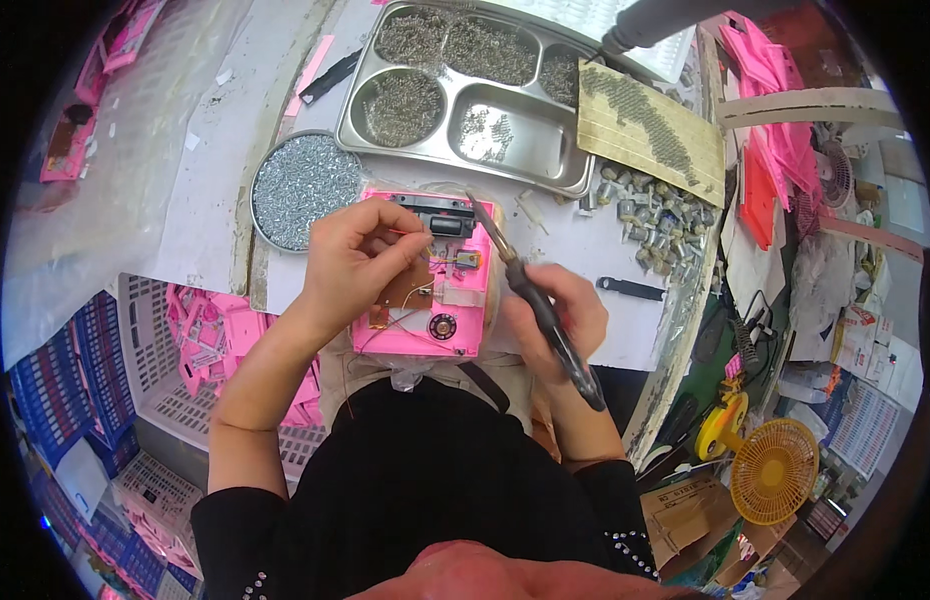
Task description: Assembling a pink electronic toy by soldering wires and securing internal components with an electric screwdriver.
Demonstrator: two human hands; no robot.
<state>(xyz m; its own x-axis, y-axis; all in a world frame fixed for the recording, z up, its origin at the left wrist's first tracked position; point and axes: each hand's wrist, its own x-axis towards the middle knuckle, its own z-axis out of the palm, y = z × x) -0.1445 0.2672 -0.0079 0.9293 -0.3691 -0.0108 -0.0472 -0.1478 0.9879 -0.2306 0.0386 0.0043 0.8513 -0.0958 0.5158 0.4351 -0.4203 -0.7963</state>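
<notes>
My left hand (360,250) is closed in a pinch on a thin red wire (397,232) above a pink plastic housing (370,335). In my right hand (575,315) is a black-handled soldering iron (537,305), its tip up at the housing's far edge, by a black plastic part (440,205). I cannot tell whether the tip touches that part. Inside the housing lie a brown circuit board (400,290), a small motor with a yellow end (468,260), loose thin wires and a round black part (443,327).
A round tin of small screws (305,190) stands left of the housing. Beyond it, a steel compartment tray (455,150) holds small metal parts. Several small motors (650,225) lie at right beside a cardboard sheet (650,125). A crate (170,375) of pink parts stands lower left, a yellow fan (775,470) lower right.
</notes>
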